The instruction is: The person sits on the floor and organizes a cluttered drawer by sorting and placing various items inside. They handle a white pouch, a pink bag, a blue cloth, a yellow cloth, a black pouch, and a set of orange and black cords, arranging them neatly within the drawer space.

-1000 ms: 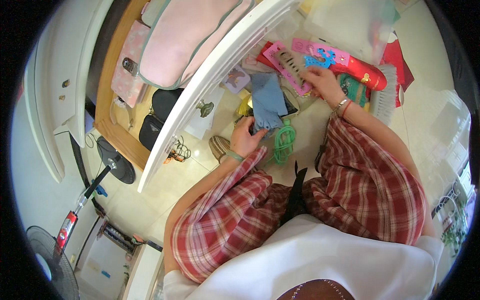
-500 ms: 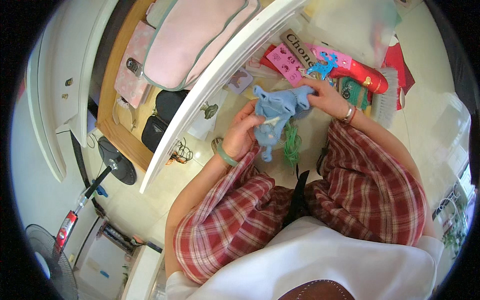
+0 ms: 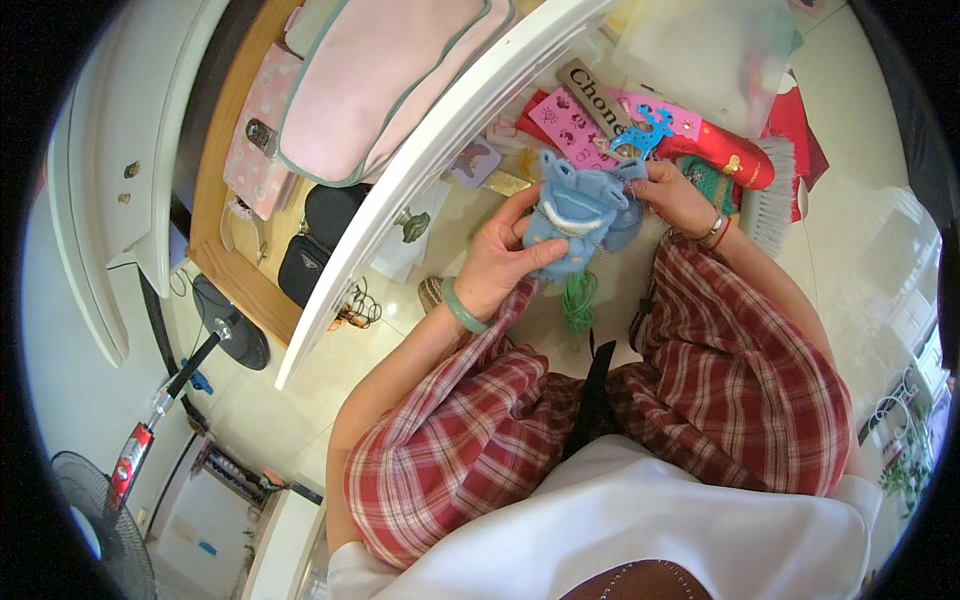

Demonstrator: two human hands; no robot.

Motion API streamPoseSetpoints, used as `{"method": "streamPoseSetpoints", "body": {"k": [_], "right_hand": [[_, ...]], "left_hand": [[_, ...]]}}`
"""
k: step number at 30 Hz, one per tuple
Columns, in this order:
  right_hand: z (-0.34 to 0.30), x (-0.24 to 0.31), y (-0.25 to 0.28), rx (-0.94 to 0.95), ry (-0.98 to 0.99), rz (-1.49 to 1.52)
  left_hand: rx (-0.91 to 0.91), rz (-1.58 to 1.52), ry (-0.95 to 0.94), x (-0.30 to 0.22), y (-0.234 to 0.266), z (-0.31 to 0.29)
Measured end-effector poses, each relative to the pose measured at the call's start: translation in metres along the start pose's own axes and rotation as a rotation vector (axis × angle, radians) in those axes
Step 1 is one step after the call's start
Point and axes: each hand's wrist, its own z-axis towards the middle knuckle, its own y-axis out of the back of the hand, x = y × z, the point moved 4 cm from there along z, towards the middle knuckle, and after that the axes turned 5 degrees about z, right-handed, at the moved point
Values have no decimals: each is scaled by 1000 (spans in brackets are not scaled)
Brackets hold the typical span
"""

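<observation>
Between my hands is a small light-blue fabric pouch [image 3: 575, 190] with ear-like tips, a white curved trim across its front and a thin chain. My left hand [image 3: 500, 258] grips its lower left side, thumb laid over the front. With its fingers closed, my right hand [image 3: 682, 200] pinches the upper right edge; the fingertips are partly hidden by the fabric. Just below the pouch lies a bundle of green cord [image 3: 579, 305] on the floor, between my knees.
An open drawer with a white front [image 3: 430, 160] holds a pink bag [image 3: 375, 90], a pink patterned book [image 3: 262, 140] and black cases [image 3: 305, 265]. Beyond my right hand lie a pink card [image 3: 570, 128], a blue deer ornament [image 3: 645, 132], a red tube [image 3: 735, 160] and a brush [image 3: 768, 200].
The pouch has turned and straightened so its white trim faces up at me. My left thumb has slid lower on its front, and my right hand has moved slightly right and down.
</observation>
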Motion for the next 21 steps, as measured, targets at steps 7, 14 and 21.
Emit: {"method": "streamPoseSetpoints", "body": {"k": [7,14,21], "right_hand": [[-13,43,-31,-176,414,-554],[-27,55,-43,-219,364,-448],[-44,69,-18,-370,317,-593]], "left_hand": [[-173,-267,172,9,15,7],[-110,489,-52,9,1,7],[11,1138,-515,2,-16,4]]}}
